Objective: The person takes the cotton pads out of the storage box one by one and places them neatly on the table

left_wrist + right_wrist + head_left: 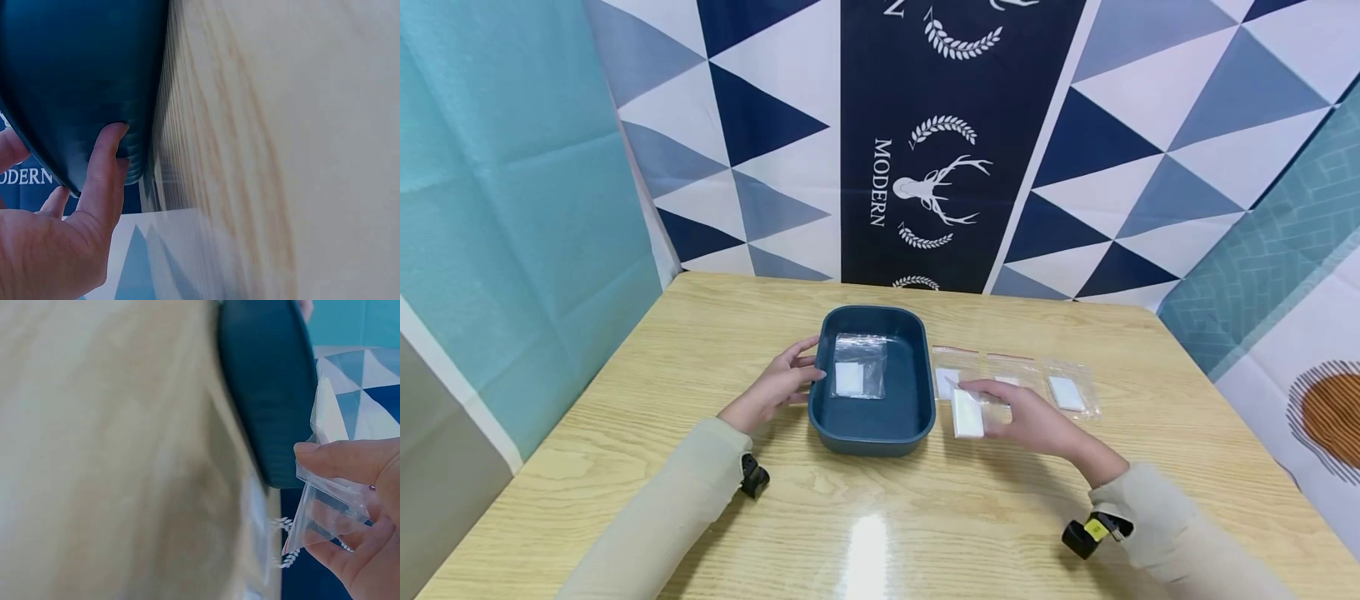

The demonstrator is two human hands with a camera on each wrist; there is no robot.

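Note:
In the head view, my left hand (778, 382) rests against the left side of a dark blue-green bin (872, 446). The left wrist view shows its fingers (105, 159) lying fairly straight on the outer wall. Inside the bin lies a clear zip bag (869, 354) with a white block in it. Just right of the bin, my right hand (1026, 419) pinches another clear zip bag (331, 515) between thumb and fingers, raised off the table. A white block (967, 414) sits at the bottom of this bag.
Behind the right hand, several more zip bags lie in a row on the wooden table (865, 508), including a right-hand bag (1066, 393) with a white block. A patterned curtain (767, 125) hangs behind the table, with other cloths at both sides.

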